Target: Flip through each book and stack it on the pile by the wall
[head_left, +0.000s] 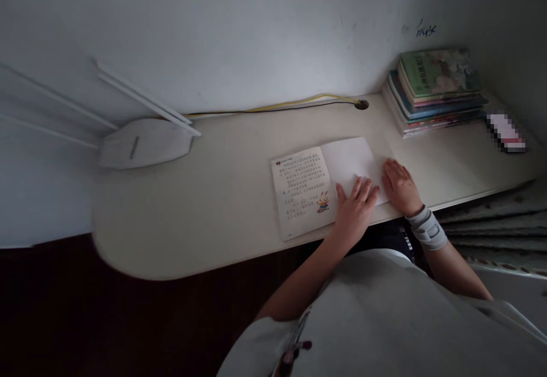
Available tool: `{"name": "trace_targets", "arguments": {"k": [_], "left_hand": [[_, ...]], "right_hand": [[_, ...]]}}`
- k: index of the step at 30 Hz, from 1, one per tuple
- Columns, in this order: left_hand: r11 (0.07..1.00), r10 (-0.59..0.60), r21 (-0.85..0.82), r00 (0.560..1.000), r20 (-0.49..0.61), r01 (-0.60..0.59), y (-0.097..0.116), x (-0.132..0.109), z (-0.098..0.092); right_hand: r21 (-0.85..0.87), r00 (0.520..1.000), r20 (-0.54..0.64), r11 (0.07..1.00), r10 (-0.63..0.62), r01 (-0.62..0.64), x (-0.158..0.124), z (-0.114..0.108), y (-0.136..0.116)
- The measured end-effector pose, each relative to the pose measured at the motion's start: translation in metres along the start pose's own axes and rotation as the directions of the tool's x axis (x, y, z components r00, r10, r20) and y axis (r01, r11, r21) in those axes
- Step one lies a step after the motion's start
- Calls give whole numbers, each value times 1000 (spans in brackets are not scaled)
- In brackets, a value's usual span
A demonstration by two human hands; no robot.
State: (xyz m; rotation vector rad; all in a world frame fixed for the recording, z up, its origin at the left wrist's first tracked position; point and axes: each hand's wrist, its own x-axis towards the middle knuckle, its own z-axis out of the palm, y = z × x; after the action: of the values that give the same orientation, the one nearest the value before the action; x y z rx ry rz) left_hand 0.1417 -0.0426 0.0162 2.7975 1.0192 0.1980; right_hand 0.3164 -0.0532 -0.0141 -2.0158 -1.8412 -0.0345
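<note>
An open book [299, 189] lies flat on the white desk [183, 212]. Its left page carries printed text and a small rabbit picture; the right page looks blank. My left hand [354, 209] rests on the lower part of the blank page, fingers spread, holding nothing. Beside the book's right edge lies my right hand [399, 186], palm down with its fingers stretched out, a grey band around the wrist. Whether its fingertips touch the page edge is hard to tell.
A stack of books [440, 92] stands at the back right, with a phone [506, 132] beside it. Cables [273, 105] run along the wall into a desk hole. At the far left is a white board-like piece [149, 143]. Patterned fabric [496, 223] hangs at the right.
</note>
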Motion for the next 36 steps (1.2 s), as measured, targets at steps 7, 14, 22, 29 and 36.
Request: {"name": "trace_targets", "arguments": {"k": [7,14,22,29,36], "left_hand": [[999,42,4,999,10,-42,-4,3,-3],[992,121,35,993,13,-121,-5,10,4],[989,-129,-95,975,-183,113,-58,-27,-21],[842,-525,-277,820,-228,462,-112,-54,6],[827,-512,-430,801,-309,362,-134,-65,13]], "right_hand": [[-48,1000,-8,999,-24,23,-1,-1,-2],[-98,998,38,994,-43,47,-1,-2,-2],[-209,999,-5,977,-54,51,6,-25,-36],[-48,809,334,849,-483,527,38,-1,-104],[-45,792,354,836,-498,546,38,14,-88]]}}
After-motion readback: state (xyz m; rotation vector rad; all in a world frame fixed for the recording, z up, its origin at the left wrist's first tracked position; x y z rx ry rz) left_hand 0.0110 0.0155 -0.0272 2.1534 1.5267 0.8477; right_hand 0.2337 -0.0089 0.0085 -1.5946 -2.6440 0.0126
